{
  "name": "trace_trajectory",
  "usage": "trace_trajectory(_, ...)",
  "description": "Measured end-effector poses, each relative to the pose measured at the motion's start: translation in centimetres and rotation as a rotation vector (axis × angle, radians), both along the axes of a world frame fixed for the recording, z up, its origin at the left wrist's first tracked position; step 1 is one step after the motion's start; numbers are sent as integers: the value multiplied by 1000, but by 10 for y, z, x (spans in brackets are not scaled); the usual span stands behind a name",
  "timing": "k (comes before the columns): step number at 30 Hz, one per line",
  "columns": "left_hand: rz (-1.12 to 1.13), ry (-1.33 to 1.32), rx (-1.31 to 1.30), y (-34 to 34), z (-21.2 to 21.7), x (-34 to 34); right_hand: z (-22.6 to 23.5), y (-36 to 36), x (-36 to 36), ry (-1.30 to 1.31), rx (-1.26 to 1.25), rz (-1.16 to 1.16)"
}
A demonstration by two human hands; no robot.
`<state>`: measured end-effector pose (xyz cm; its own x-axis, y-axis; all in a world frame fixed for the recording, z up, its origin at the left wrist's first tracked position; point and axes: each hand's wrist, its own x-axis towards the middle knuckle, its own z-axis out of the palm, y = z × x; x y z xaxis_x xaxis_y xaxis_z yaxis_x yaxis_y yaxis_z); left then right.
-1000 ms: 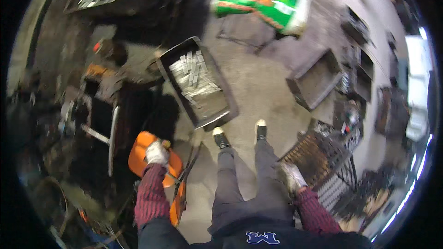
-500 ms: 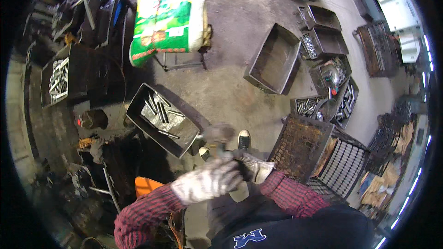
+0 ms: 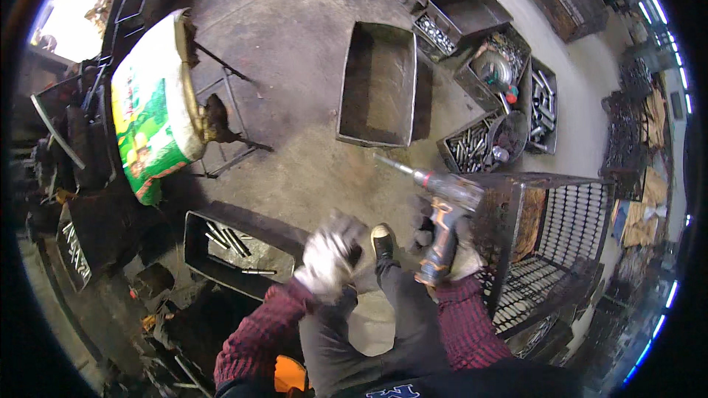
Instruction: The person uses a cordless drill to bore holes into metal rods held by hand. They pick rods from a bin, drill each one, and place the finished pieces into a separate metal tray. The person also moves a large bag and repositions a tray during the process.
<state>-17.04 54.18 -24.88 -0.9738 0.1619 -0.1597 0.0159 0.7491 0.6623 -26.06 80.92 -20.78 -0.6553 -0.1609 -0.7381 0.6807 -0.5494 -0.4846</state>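
A cordless drill (image 3: 456, 191) with an orange and black handle is in my right hand (image 3: 466, 254), which wears a grey-white work glove wrapped round the grip. Its long, thin bit points forward and left. My left hand (image 3: 328, 254), in a white glove with dark stains, hovers over my left knee beside a metal bin (image 3: 243, 214) holding several metal rods (image 3: 230, 242). Motion smears its fingers, and I cannot make out anything in them.
An open metal bin (image 3: 377, 81) stands ahead. Smaller bins of metal parts (image 3: 472, 144) and a rusty mesh crate (image 3: 557, 243) are at the right. A green and white sack (image 3: 151, 114) rests on a metal stand (image 3: 232, 103) at the left. My shoe (image 3: 382, 242) is on the floor.
The view has swung right. My hands, together in front of me before, have parted. My right hand has moved right with the drill, which now shows plainly.
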Motion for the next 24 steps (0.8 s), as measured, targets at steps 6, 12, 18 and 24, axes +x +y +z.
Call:
trace_trajectory(6,196,144,-274,-18,-218,-84,-146,36,-29,291,376,167)
trace_trajectory(12,-76,137,-742,-2,-382,-232,-202,38,-43,365,-171,137)
trace_trajectory(18,-51,212,-713,-11,-454,-236,-207,29,-41,508,-122,160)
trace_trajectory(24,43,115,-576,-39,-438,-117,-187,-32,-33,661,-387,318)
